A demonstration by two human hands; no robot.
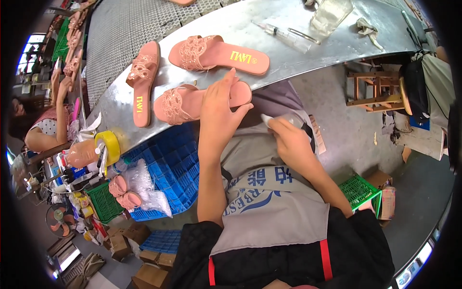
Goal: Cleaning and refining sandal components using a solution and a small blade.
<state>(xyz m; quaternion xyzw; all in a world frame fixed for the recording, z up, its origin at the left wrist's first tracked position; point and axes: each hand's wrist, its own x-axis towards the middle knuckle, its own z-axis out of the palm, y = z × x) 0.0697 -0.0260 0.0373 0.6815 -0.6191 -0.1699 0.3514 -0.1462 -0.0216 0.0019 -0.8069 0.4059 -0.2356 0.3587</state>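
Hands occupied: left hand (pixel 219 106) gripping pink sandal with glittery cut-out strap (pixel 178 103) by heel, at near edge of silver metal counter (pixel 226 19); right hand (pixel 291 139) pinching small white piece (pixel 266 119), material unclear. Matching sandal (pixel 224 55) just beyond, second matching sandal (pixel 143 84) to left. Loosened left grip could drop held sandal toward blue plastic crate (pixel 185 192); careless shove could scuff straps

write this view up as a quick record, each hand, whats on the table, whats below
left hand: gripping a pink sandal by its heel end, at the table edge
right hand: pinching a small white item, kind unclear
on metal table: left sandal and far sandal, both pink; clear container
below table: blue crate
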